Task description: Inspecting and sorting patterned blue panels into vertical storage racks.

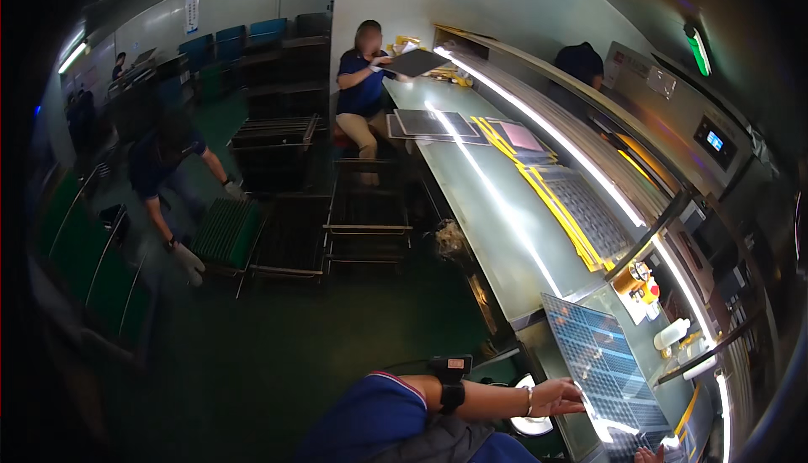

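A large, dark, shiny circuit board panel [608, 349] with a grid pattern is tilted above the bench at the lower right, light glaring off its lower end. My left hand [559, 397] grips its left edge, the fingers partly behind it. At the bottom rim of the picture, only the fingers of my right hand [649, 455] show, closed at the panel's near end. A bracelet is on my left wrist, and a strapped device [451, 383] sits higher on that arm.
Along the long bench [480, 185] lie yellow strips [560, 215] and dark panels [581, 202]. A white bottle [672, 334] stands right of my panel. A seated co-worker [364, 84] holds a dark panel; another [172, 156] bends over a green rack [225, 231] at left.
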A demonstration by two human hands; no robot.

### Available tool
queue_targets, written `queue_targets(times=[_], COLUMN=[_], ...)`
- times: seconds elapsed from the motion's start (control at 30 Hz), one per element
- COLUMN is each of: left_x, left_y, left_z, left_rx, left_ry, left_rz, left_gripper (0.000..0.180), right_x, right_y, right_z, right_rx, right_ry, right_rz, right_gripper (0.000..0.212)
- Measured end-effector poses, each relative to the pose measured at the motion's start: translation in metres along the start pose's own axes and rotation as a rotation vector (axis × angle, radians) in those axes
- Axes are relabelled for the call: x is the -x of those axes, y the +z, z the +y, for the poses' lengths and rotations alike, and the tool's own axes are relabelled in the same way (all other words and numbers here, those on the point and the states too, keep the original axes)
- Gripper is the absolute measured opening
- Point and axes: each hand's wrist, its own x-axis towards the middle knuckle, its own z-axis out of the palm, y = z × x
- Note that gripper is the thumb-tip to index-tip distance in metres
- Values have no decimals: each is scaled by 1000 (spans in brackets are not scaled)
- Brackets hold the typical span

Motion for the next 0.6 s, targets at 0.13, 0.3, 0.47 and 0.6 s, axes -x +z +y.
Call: queue_targets(times=[0.13, 0.3, 0.47, 0.6], left_x=[24, -4, -15, -5], left_y=[33, 19, 27, 48], left_z=[41, 45, 57, 69], left_rx=[-41, 89, -15, 5], left_ry=[-110, -9, 174, 232], left_rz=[66, -28, 55, 105], left_gripper=[25, 19, 23, 29], right_x=[-34, -69, -88, -69], right_y=[2, 0, -6, 13], right_z=[-1, -1, 2, 43], right_rx=[-84, -85, -189, -219], right_ry=[-9, -89, 172, 219], right_rz=[16, -43, -183, -289], right_gripper=[24, 21, 24, 29])
